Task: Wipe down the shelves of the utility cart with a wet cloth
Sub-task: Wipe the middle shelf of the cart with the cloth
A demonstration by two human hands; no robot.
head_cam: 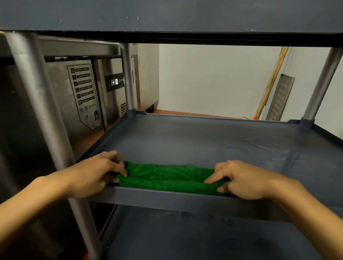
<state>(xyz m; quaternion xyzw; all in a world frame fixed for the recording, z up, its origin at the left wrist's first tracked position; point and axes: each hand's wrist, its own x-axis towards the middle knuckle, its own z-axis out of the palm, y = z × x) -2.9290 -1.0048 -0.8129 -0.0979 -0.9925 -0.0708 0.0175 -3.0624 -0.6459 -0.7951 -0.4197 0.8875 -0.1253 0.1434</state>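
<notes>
A dark grey utility cart fills the view, with a top shelf point(180, 11), a middle shelf point(207, 146) and a bottom shelf point(206, 245). A green cloth point(168, 177) lies bunched in a long roll along the near edge of the middle shelf. My left hand point(95, 172) pinches its left end and my right hand point(239, 180) pinches its right end. Wet streaks show on the middle shelf at the back right point(256, 148).
Grey metal posts point(41, 102) hold the shelves at each corner. A stainless steel fridge unit with a sticker point(85, 90) stands to the left. Wooden broom handles point(272, 81) and a vent panel point(281, 97) lean on the white wall behind.
</notes>
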